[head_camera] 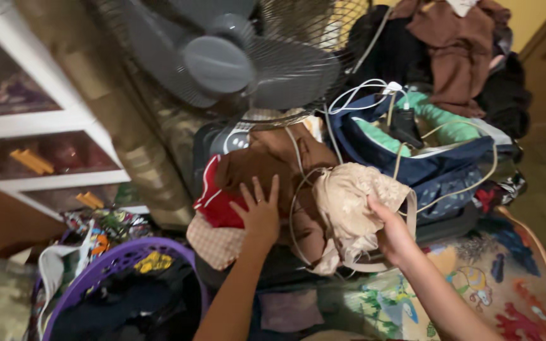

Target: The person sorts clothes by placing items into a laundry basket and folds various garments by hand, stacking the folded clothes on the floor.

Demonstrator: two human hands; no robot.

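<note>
The left hand (pixel 259 215) lies flat, fingers spread, on a brown garment (pixel 266 161) at the top of a heap of clothes; it presses on the cloth and grips nothing. The right hand (pixel 394 235) is closed on a beige, lacy piece of clothing (pixel 349 202), holding it up just beside the brown garment, with its straps hanging down in loops. A red and white garment (pixel 213 202) and a checked cloth (pixel 216 243) lie under and to the left of the left hand.

Behind the heap stands a grey fan (pixel 222 60), tilted towards the clothes, and white cables (pixel 361 95) trail from it across a navy bag (pixel 424 161) stuffed with green cloth. A purple laundry basket (pixel 118 265) full of dark clothes sits at lower left, a white drawer unit (pixel 39 120) stands at far left, and a colourful mat (pixel 475 297) covers the floor at lower right.

The risk I see is snagging: the dangling straps hang near the thin cords that loop over the heap, and a pull on the beige piece could drag a cable with it. The heap also looks loosely stacked, so a push from the flat hand could slide clothes off towards the basket or floor. The fan's cage is close enough to catch a swinging strap.
</note>
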